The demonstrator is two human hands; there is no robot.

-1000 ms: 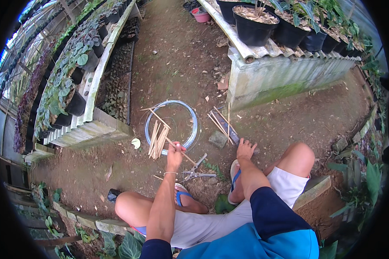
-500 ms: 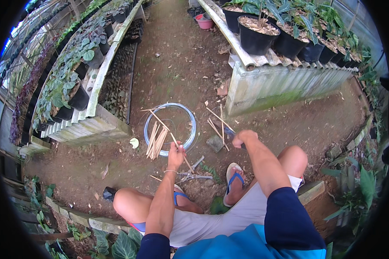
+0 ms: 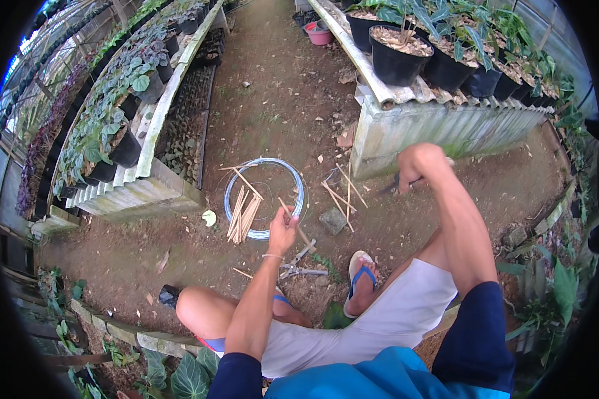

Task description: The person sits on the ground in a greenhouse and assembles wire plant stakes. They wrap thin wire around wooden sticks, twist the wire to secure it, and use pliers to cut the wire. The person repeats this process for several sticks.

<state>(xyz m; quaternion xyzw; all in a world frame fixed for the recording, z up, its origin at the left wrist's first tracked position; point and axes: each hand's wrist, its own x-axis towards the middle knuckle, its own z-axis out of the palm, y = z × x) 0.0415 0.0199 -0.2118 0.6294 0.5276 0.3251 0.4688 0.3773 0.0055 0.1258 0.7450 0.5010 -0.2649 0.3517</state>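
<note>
My left hand (image 3: 283,229) is closed around a thin bamboo stick (image 3: 304,236), which slants across the fingers above the ground. My right hand (image 3: 420,163) is raised near the right bench's base and closed around a knife; its dark, blurred blade (image 3: 389,187) points down and left. Beyond my left hand lies a coil of silvery wire (image 3: 302,193), with a pile of bamboo sticks (image 3: 245,218) on it. A few more sticks (image 3: 340,195) lie crossed on the soil between my hands. Below my left hand rest metal pliers (image 3: 302,270), partly hidden by the forearm.
A grey stone (image 3: 333,221) sits near the crossed sticks. Low benches with corrugated tops stand left and right, bearing black pots (image 3: 398,63) of plants. Between them runs a dirt path (image 3: 273,100), with a red basin (image 3: 319,34) at its far end. My sandalled feet (image 3: 362,282) flank the pliers.
My right hand has swung up and to the right with the knife, away from the crossed sticks. My left hand has shifted slightly right and up, still holding a stick.
</note>
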